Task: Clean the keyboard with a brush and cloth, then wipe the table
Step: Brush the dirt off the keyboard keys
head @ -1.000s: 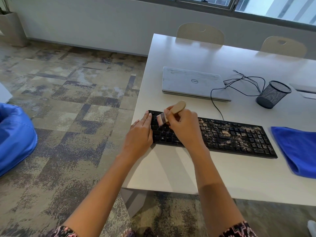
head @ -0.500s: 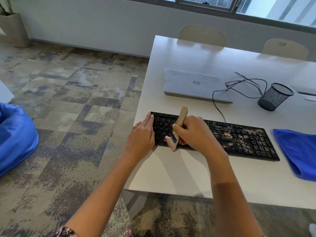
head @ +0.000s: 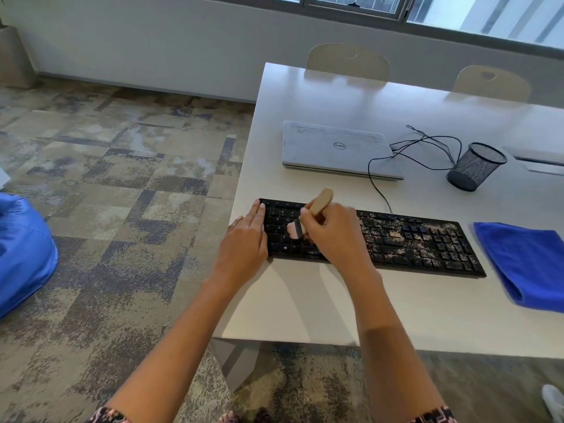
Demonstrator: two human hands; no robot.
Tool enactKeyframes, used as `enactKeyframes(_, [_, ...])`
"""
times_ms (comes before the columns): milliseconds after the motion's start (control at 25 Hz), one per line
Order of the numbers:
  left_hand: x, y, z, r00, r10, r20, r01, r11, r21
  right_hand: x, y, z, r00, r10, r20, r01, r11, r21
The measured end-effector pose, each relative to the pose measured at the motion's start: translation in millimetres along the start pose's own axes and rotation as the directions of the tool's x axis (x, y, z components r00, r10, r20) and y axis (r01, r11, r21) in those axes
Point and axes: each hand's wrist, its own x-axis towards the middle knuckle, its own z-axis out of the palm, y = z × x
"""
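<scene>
A black keyboard (head: 406,239) lies on the white table (head: 335,294), its right half speckled with pale crumbs, its left keys dark. My right hand (head: 335,236) grips a small brush (head: 308,219) with a tan wooden handle; its pale bristles touch the keys left of centre. My left hand (head: 247,239) lies flat with straight fingers on the keyboard's left end. A folded blue cloth (head: 525,264) rests on the table to the right of the keyboard.
A shut grey laptop (head: 335,148) sits behind the keyboard, with black cables (head: 427,148) and a mesh pen cup (head: 474,166) to its right. Two chairs (head: 348,61) stand at the far side. A blue beanbag (head: 21,248) lies on the carpet at left.
The brush swept from the upper key rows down to the keyboard's front edge, then returned to the middle rows. My left hand stayed on the keyboard's left end.
</scene>
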Motion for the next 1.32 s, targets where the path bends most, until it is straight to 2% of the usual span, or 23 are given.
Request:
enactKeyframes(160, [0, 1, -1, 1.0, 0.002, 0.004, -0.002, 1.0, 0.001, -3, 3, -6, 0.992, 0.084, 0.098, -0.095, 0.989, 0.117])
enactKeyframes(200, [0, 1, -1, 1.0, 0.003, 0.007, -0.003, 1.0, 0.003, -3, 3, -8, 0.991, 0.1, 0.087, -0.112, 0.982, 0.152])
enactKeyframes(320, [-1, 2, -2, 1.0, -0.008, 0.016, 0.008, 1.0, 0.01, 2, 4, -9, 0.995, 0.074, -0.068, -0.061, 0.983, 0.17])
enactKeyframes(400, [-2, 2, -2, 1.0, -0.009, 0.012, 0.009, 1.0, 0.009, 3, 3, -7, 0.994, 0.057, -0.091, -0.044, 0.99, 0.136])
enactKeyframes(520, [-2, 4, -3, 1.0, -0.007, 0.01, 0.007, 1.0, 0.011, 2, 5, -4, 0.997, 0.074, 0.024, -0.076, 0.994, 0.083])
enactKeyframes(760, [-1, 2, -3, 1.0, -0.008, 0.013, 0.007, 1.0, 0.011, 9, -6, -15, 0.981, 0.058, 0.187, -0.111, 0.953, 0.283])
enactKeyframes(920, [-2, 3, -4, 1.0, -0.011, 0.01, 0.01, 1.0, 0.017, 10, -5, -18, 0.956, 0.076, 0.285, -0.153, 0.954, 0.258])
enactKeyframes(1160, [-3, 3, -4, 1.0, -0.015, 0.004, 0.015, 1.0, 0.003, 11, 9, -41, 0.956, 0.162, 0.243, -0.165, 0.986, -0.009])
enactKeyframes(1320, [-2, 1, -1, 1.0, -0.007, 0.004, 0.007, 1.0, 0.005, 9, 1, -33, 0.99, 0.095, 0.107, -0.105, 0.99, 0.091])
